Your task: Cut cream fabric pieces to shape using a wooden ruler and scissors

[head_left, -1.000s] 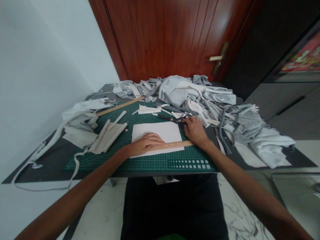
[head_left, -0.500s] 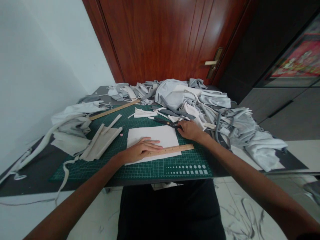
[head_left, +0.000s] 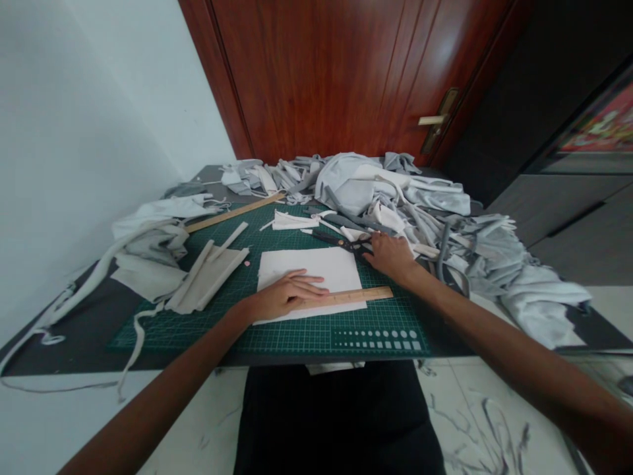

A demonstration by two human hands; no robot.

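My left hand (head_left: 284, 295) lies with fingers stretched over a wooden ruler (head_left: 359, 294), pressing it onto a white cloth piece (head_left: 316, 264). The ruler runs along the cloth's near side and sticks out past its right edge. Black-handled scissors (head_left: 341, 243) lie flat just beyond the cloth, blades pointing left. My right hand (head_left: 393, 256) is at the handle end, thumb and forefinger apart beside the loops; whether they touch is hard to make out. A green cutting mat (head_left: 287, 338) lies beneath all this.
Grey and white fabric scraps (head_left: 346, 178) heap along the table's back and right side. Folded beige cloth (head_left: 208, 274) lies at left, near a second wooden ruler (head_left: 237, 212) and a small pink piece (head_left: 247, 263). Scraps litter the floor (head_left: 494, 422). A wooden door (head_left: 321, 72) stands behind.
My right hand has shifted slightly right along the scissors, showing more of the handles. The scissors, cloth and left hand stay put; the whole view has swung a little left.
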